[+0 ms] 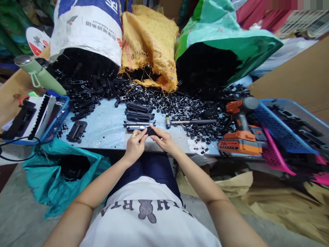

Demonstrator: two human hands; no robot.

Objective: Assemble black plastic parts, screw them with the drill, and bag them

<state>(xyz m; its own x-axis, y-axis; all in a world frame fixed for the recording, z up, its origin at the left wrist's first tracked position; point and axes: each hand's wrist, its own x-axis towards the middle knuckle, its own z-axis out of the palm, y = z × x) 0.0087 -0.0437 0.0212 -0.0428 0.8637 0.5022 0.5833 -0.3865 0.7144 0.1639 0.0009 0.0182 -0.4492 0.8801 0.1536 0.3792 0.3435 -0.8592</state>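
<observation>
Both my hands meet at the front edge of the light-blue worktop (102,120), fingers closed around a small black plastic part (151,131). My left hand (135,144) pinches it from the left; my right hand (163,139) grips its other side. The fingers cover much of the part, so its exact kind is not clear. Just beyond my fingertips lies a row of long black plastic pieces (139,115). To the right of them a small hammer (190,121) rests on its side, its head towards the left.
Black parts and small pins (164,103) heap up behind, spilling from white (89,37), yellow (151,41) and green sacks (257,51). An orange cordless drill (241,144) stands right, beside a blue basket (290,137). At left are a green flask (42,75) and a teal bag (41,171).
</observation>
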